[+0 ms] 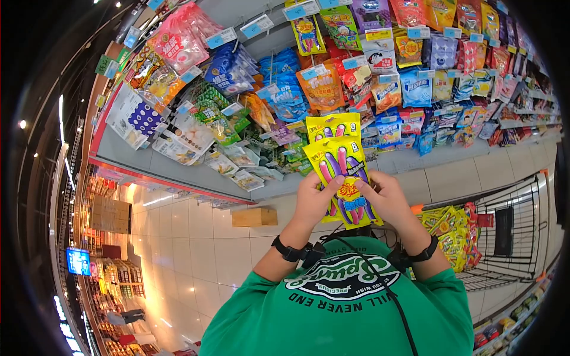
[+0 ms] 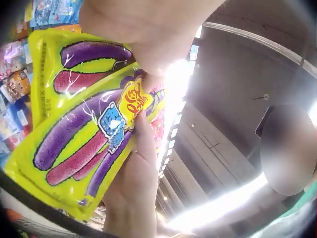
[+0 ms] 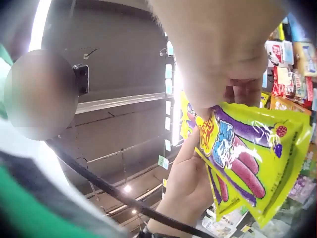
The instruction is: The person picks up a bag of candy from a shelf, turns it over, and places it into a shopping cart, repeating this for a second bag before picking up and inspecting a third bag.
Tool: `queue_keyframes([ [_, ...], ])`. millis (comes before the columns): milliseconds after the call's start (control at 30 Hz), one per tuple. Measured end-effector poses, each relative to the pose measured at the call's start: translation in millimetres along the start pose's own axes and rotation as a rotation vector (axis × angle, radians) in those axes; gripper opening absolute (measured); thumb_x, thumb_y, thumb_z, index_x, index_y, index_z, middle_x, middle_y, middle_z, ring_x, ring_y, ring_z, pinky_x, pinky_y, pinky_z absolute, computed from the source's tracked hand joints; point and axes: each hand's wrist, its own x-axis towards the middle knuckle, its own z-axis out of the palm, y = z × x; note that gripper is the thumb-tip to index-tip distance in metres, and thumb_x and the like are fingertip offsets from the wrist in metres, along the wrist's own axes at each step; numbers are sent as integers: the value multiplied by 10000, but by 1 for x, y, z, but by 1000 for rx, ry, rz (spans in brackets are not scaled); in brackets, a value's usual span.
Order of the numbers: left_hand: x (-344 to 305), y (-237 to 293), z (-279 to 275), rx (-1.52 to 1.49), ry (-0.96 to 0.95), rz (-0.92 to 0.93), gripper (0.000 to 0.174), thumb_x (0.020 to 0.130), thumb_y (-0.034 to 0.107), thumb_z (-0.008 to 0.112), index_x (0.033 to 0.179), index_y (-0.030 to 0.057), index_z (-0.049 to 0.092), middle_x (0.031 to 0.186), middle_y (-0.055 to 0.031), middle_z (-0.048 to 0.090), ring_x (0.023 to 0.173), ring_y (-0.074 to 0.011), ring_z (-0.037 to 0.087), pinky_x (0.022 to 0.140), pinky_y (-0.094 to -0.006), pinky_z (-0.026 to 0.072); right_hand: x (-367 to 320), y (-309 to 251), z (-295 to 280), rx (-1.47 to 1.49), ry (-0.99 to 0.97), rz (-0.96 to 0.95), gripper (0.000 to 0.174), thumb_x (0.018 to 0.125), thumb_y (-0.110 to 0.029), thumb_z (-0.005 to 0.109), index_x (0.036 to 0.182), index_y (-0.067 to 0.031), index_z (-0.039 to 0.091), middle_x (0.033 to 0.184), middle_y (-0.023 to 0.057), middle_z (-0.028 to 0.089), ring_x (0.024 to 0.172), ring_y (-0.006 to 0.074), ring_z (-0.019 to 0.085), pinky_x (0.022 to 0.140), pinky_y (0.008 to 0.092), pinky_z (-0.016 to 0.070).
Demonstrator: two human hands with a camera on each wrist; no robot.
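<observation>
Two yellow gummy candy packets (image 1: 343, 178) printed with purple and pink sticks overlap in front of the person's chest, one before the other. My left hand (image 1: 314, 200) pinches their left edge, thumb across the front. From the opposite side my right hand (image 1: 387, 198) grips them the same way, its thumb close to the round logo. The left wrist view shows the packets (image 2: 81, 134) fanned apart, with the right hand (image 2: 136, 178) below them. In the right wrist view the front packet (image 3: 257, 158) hides most of the rear one.
A display shelf (image 1: 415, 155) with rows of hanging candy bags runs ahead. At right stands a wire shopping cart (image 1: 513, 231) holding many yellow packets (image 1: 445, 237) and some red ones. A small wooden box (image 1: 254, 218) sits on the tiled floor (image 1: 196, 261). A cable (image 1: 398, 302) hangs down the green shirt.
</observation>
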Motion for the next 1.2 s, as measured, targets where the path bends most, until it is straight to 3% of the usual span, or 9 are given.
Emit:
queue_keyframes([
  [300, 14, 20, 36, -131, -49, -6, 252, 843, 106, 677, 1064, 18, 594, 977, -45, 646, 860, -107, 603, 750, -265, 495, 5, -10, -20, -129, 92, -197, 200, 864, -186, 652, 912, -3, 587, 681, 82, 611, 576, 93, 556, 527, 262, 431],
  [367, 22, 19, 41, -174, -69, -44, 270, 839, 102, 680, 1078, 19, 587, 993, -46, 642, 872, -115, 604, 761, -270, 495, 5, 3, -20, 245, 114, -96, 198, 856, -188, 662, 898, -7, 594, 676, 78, 612, 569, 90, 550, 525, 260, 433],
  [533, 35, 19, 46, -282, -9, -53, 290, 847, 102, 664, 1108, 19, 567, 1011, -48, 637, 884, -122, 609, 796, -286, 488, -5, 8, -44, -10, -10, 18, 197, 848, -176, 673, 897, -9, 582, 652, 46, 598, 551, 71, 509, 511, 253, 418],
  [567, 36, 19, 48, -284, 25, -33, 217, 876, 90, 627, 1067, -4, 587, 962, -45, 643, 826, -111, 610, 728, -274, 503, -6, 7, -46, -60, -65, 17, 197, 847, -172, 673, 905, -10, 576, 640, 31, 589, 548, 64, 494, 506, 252, 411],
  [767, 48, 17, 35, -325, 113, -45, 230, 906, 138, 602, 1089, 0, 577, 998, -45, 635, 863, -115, 607, 768, -278, 490, -1, 24, -37, 83, -139, 72, 198, 858, -159, 655, 941, -9, 556, 602, 5, 529, 529, 63, 445, 490, 255, 380],
  [933, 52, 17, 19, -394, 160, -50, 264, 920, 198, 594, 1088, -6, 581, 1003, -50, 636, 859, -109, 609, 758, -272, 490, 7, 22, -23, 123, -132, 104, 168, 881, -151, 622, 953, -15, 553, 624, -8, 518, 559, 51, 434, 509, 239, 369],
  [1067, 60, 5, -11, -425, 156, -37, 248, 931, 245, 582, 957, 1, 622, 893, -34, 646, 764, -72, 577, 685, -232, 460, 16, 3, -12, 152, -71, 139, 184, 906, -169, 596, 989, -16, 537, 698, -18, 535, 575, 43, 429, 532, 232, 376],
  [1100, 66, -16, -30, -224, 221, -74, 264, 933, 261, 579, 868, 8, 620, 809, -8, 621, 690, -51, 523, 634, -215, 420, 19, 4, -9, 135, -62, 130, 184, 906, -169, 596, 989, -16, 537, 698, -18, 535, 575, 43, 429, 532, 232, 376],
  [1200, 76, -3, -36, -354, 146, -72, 246, 929, 255, 580, 887, 13, 591, 800, -2, 600, 699, -58, 534, 636, -228, 436, 25, 8, 1, 199, -5, 142, 215, 916, -199, 590, 1024, -27, 522, 753, -16, 555, 555, 38, 432, 507, 217, 387],
])
